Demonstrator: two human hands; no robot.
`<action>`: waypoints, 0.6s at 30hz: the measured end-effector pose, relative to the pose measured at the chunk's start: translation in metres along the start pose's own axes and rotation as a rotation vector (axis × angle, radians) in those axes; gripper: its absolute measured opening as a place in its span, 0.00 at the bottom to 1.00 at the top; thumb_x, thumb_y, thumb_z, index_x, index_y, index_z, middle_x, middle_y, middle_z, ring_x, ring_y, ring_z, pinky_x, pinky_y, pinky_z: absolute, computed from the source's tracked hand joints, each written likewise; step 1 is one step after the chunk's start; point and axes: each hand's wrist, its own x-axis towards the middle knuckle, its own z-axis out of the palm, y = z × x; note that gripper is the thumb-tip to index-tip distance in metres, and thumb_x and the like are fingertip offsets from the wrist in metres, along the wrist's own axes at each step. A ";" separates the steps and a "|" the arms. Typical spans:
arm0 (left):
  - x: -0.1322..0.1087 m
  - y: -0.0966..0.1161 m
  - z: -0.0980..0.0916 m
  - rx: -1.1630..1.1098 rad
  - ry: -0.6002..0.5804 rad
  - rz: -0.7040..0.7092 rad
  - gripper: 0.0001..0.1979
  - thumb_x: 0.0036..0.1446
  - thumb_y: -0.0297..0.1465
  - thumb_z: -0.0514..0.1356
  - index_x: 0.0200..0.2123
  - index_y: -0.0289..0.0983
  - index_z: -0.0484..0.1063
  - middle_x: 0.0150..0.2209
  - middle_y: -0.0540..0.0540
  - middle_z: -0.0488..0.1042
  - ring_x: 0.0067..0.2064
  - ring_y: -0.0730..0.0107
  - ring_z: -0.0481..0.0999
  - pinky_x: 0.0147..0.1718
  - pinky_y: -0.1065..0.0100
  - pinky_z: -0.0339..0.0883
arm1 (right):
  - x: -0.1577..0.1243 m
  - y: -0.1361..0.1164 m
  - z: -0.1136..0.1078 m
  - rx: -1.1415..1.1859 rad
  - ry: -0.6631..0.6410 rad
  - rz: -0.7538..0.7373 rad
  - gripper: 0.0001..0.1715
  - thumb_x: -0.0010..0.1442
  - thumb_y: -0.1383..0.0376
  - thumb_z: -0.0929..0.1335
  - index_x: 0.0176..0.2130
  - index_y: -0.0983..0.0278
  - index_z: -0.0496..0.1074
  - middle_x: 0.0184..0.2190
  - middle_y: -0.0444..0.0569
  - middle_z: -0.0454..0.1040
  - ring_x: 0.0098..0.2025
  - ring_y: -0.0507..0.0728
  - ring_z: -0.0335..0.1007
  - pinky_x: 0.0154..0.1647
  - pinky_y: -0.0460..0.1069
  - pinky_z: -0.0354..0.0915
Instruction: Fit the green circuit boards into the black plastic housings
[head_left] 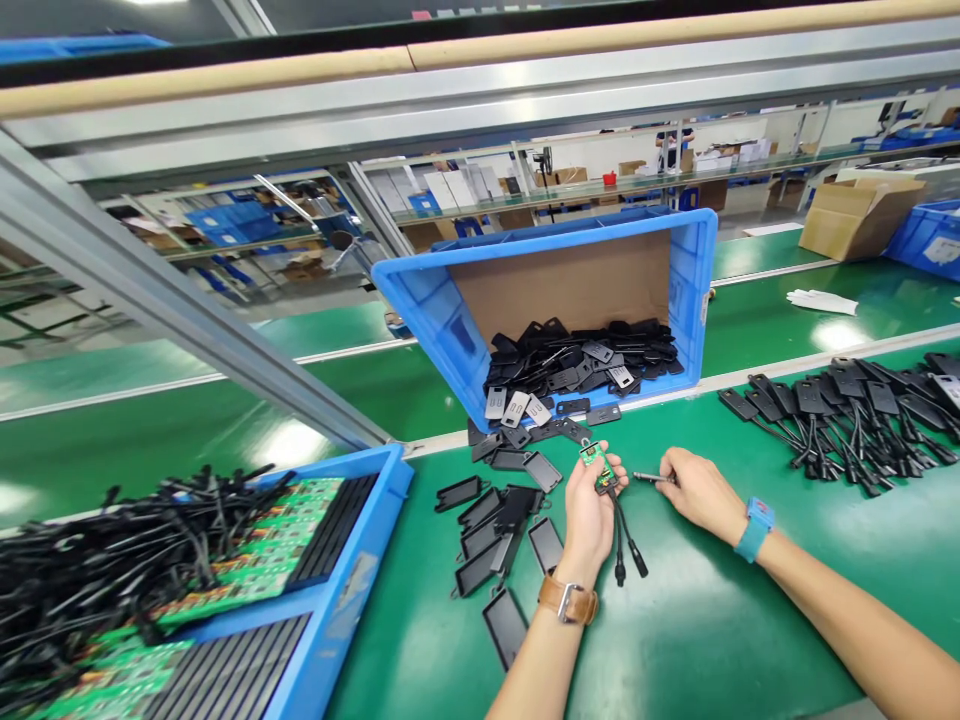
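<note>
My left hand is closed around a small green circuit board, which has two short black cables hanging down from it toward me. Just to the right, my right hand grips a slim, dark pen-like tool; its tip points at the board without touching it. Left of my left hand, several open black plastic cases lie scattered on the green table. Behind the hands, a tilted blue crate holds a heap of flat black covers.
At left stands a blue bin with rows of green circuit boards and black cables. Finished-looking black units with cables are piled at right. Behind them lie a white glove and a cardboard box. A metal post slants at left.
</note>
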 end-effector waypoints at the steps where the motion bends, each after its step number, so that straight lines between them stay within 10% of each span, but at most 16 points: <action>1: -0.001 -0.001 0.001 0.008 -0.025 -0.013 0.16 0.51 0.31 0.66 0.44 0.34 0.72 0.32 0.47 0.75 0.30 0.72 0.73 0.32 0.68 0.66 | 0.003 0.002 0.000 0.042 0.038 0.015 0.04 0.59 0.67 0.68 0.35 0.61 0.66 0.29 0.44 0.70 0.31 0.56 0.66 0.33 0.49 0.56; 10: -0.014 -0.016 0.008 0.186 -0.164 -0.047 0.15 0.52 0.38 0.68 0.38 0.36 0.71 0.36 0.47 0.74 0.35 0.71 0.73 0.37 0.68 0.66 | 0.000 -0.017 0.002 0.260 0.180 -0.121 0.06 0.66 0.61 0.64 0.39 0.60 0.67 0.30 0.45 0.71 0.29 0.55 0.67 0.32 0.49 0.60; 18: -0.008 -0.022 0.002 0.206 -0.184 0.041 0.15 0.54 0.37 0.68 0.42 0.36 0.75 0.42 0.45 0.77 0.44 0.67 0.73 0.49 0.65 0.62 | -0.001 -0.018 0.001 0.222 0.123 -0.327 0.13 0.61 0.61 0.70 0.44 0.62 0.67 0.56 0.59 0.66 0.58 0.63 0.64 0.57 0.57 0.63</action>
